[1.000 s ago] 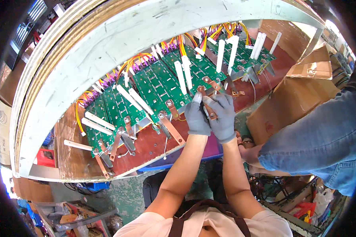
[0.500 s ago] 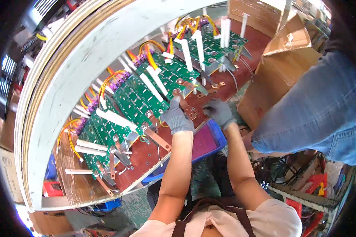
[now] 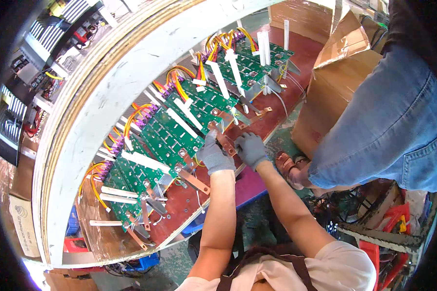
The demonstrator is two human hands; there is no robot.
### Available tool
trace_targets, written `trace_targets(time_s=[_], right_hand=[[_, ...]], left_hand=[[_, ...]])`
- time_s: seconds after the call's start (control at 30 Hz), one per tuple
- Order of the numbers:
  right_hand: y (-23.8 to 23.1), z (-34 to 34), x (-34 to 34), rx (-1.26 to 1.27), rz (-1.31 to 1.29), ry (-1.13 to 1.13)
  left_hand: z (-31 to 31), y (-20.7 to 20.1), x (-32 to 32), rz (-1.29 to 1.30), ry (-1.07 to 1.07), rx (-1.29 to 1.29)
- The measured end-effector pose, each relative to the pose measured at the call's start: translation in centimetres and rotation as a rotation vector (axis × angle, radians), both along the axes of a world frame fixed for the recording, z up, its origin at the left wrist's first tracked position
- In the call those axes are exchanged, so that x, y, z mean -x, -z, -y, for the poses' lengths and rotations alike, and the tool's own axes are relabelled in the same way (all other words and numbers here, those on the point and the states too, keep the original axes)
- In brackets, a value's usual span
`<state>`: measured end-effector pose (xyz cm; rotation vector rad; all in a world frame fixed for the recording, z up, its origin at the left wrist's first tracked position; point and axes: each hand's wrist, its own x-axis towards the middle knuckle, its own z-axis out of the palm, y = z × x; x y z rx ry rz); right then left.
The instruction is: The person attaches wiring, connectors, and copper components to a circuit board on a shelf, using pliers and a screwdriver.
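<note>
Both my hands wear grey gloves. My left hand [image 3: 213, 156] is at the front edge of a green circuit board [image 3: 172, 131], its fingers closed on a flat copper busbar [image 3: 224, 143] that juts from the edge. Close by on the right, my right hand [image 3: 251, 149] has its fingers curled beside the bar's outer end; whether they hold something small is hidden. Another copper busbar [image 3: 195, 181] sticks out from the board to the left. White strips [image 3: 183, 119] stand on or lean across the boards, and yellow, orange and red cables [image 3: 179, 89] line their far side.
The boards lie in a row on a reddish-brown worktop [image 3: 182, 206], under a curved white-edged shelf [image 3: 107, 63]. A blue bin [image 3: 247, 194] sits below the front edge. At right are a cardboard box [image 3: 325, 97] and another person's leg in jeans [image 3: 378, 126].
My right hand has moved left, close to the copper busbar and my left hand. My left hand stays at the same busbar. The view has shifted slightly.
</note>
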<state>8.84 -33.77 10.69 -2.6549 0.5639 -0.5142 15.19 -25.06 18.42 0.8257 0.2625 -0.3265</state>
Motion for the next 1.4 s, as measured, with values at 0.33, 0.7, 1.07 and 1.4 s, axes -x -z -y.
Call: trace_targets(time_s=[0.33,0.7,1.07,1.4], right_hand=[[-3.5,2.2,1.7,-0.927,0.573,-0.026],[-15.3,-0.4,-1.0,0.173,0.642,-0.120],[-13.8,-0.3,-3.1,-0.022,0.557,0.030],[-13.4,0.6,-1.7,0.178,0.536,-0.119]], left_hand=[[0.8,0.1,0.1,0.083,0.017,-0.057],[0.7,-0.5,0.5,-0.027,0.104,0.059],[0.7,-0.3,0.0,0.090,0.274,0.169],[0.0,-1.2,0.7,0.068,0.286,0.122]])
